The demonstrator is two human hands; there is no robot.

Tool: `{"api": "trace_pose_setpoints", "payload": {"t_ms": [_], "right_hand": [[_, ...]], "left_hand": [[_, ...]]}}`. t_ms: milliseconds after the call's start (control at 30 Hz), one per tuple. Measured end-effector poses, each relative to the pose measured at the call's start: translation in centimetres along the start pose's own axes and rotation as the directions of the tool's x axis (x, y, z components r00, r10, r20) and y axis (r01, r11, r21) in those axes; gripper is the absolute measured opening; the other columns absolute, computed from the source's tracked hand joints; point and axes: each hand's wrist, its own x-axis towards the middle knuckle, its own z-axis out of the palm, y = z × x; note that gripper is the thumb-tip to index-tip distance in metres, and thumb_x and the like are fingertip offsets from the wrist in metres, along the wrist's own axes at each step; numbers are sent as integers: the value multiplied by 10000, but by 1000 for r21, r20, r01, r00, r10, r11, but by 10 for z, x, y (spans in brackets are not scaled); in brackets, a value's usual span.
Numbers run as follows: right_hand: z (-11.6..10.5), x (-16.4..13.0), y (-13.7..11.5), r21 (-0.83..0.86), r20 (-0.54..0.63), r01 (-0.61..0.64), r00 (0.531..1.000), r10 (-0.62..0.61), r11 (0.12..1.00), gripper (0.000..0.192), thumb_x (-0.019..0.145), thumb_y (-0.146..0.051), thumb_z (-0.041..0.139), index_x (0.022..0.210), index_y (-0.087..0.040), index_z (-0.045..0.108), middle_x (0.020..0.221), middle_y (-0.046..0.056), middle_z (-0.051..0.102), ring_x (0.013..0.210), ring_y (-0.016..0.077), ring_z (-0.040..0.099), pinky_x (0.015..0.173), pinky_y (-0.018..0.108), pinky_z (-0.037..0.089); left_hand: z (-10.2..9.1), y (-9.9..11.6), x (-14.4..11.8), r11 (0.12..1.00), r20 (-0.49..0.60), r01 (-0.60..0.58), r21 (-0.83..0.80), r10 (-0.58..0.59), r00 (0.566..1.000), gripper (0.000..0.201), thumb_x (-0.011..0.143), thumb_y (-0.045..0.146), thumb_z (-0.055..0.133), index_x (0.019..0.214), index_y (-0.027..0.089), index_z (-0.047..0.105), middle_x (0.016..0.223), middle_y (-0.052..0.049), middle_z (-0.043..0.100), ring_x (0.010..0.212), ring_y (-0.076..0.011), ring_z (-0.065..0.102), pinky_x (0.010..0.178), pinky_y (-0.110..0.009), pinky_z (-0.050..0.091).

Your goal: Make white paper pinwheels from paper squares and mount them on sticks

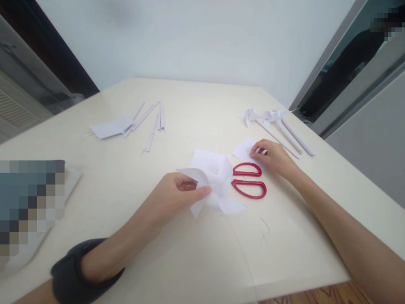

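Note:
My left hand (175, 190) pinches a white paper pinwheel (218, 185) at its middle, thumb on top, with its curled blades spreading around. A flat white paper sheet (202, 158) lies just behind it. Red-handled scissors (249, 182) rest to the right, their blades hidden by the pinwheel. Beyond the scissors, my right hand (272, 154) has thumb and fingertips together over a small white paper piece (243, 148). Whatever is between those fingertips is too small to make out.
Several rolled paper sticks (144, 118) and a folded paper (110, 127) lie at the back left. Finished-looking pinwheels (272, 115) on paper sticks lie at the back right. Thin thread-like scraps (265, 228) are near the front. A blurred-out object (28, 207) sits at the left edge.

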Motion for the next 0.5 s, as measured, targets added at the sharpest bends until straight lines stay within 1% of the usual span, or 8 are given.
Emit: {"api": "trace_pose_setpoints", "payload": {"t_ms": [67, 133, 167, 200, 267, 367, 433, 500], "right_hand": [[-5, -5, -14, 25, -10, 10, 1000, -10, 1000, 118, 795, -144, 537, 749, -188, 636, 775, 30, 643, 740, 174, 586, 684, 316, 439], [-12, -14, -34, 80, 6, 40, 999, -41, 996, 104, 834, -178, 528, 784, -199, 617, 753, 3, 643, 709, 145, 592, 666, 282, 454], [-14, -19, -45, 126, 21, 66, 997, -70, 990, 96, 848, -202, 535, 790, -204, 612, 770, -6, 641, 715, 131, 590, 659, 259, 460], [-16, -24, -57, 227, 32, 100, 993, -110, 969, 87, 852, -217, 555, 794, -203, 618, 796, -4, 641, 730, 126, 587, 650, 244, 460], [-17, -35, -79, 337, 57, 191, 973, -223, 922, 119, 863, -178, 554, 810, -209, 655, 844, -7, 635, 750, 109, 581, 648, 220, 458], [-12, -48, -100, 338, 137, 314, 916, -377, 887, 241, 885, -97, 498, 884, -231, 698, 888, -9, 617, 741, 84, 567, 619, 203, 439], [-7, -54, -105, 299, 186, 343, 894, -407, 891, 242, 886, -83, 494, 954, -232, 672, 886, -19, 626, 768, 82, 571, 643, 198, 441], [-2, -57, -105, 260, 223, 339, 890, -398, 904, 252, 875, -72, 503, 1037, -234, 609, 911, -30, 641, 818, 84, 580, 679, 195, 450]], "left_hand": [[-2, -1, 1, 1000, 0, 0, 6, 0, 1000, 183, 715, 273, 690, 886, 234, 745, 926, -9, 762, 956, -234, 676, 799, -273, 492], [-3, -2, 2, 1000, 19, -5, 7, 5, 1000, 190, 712, 280, 694, 887, 229, 748, 936, -13, 761, 944, -234, 679, 804, -278, 493], [-3, -3, 3, 1000, 31, -8, 4, 8, 999, 187, 714, 280, 693, 885, 228, 751, 930, -10, 762, 931, -230, 683, 801, -276, 494], [-3, -4, 3, 1000, 44, -14, -3, 14, 999, 184, 719, 274, 690, 886, 228, 752, 926, -6, 763, 921, -224, 686, 801, -271, 494], [-1, -6, 4, 999, 59, -21, -26, 22, 998, 179, 728, 251, 680, 890, 233, 753, 914, 5, 765, 905, -211, 691, 796, -263, 494], [2, -8, 6, 998, 83, -11, -63, 16, 996, 186, 729, 217, 667, 893, 237, 753, 896, 9, 767, 865, -207, 701, 766, -266, 502], [3, -10, 7, 997, 112, -5, -76, 14, 994, 180, 719, 208, 665, 874, 232, 755, 873, 4, 768, 829, -211, 705, 736, -272, 507], [3, -11, 8, 997, 128, -15, -76, 25, 991, 170, 707, 199, 666, 849, 228, 756, 847, 2, 767, 811, -212, 705, 715, -270, 507]]}}
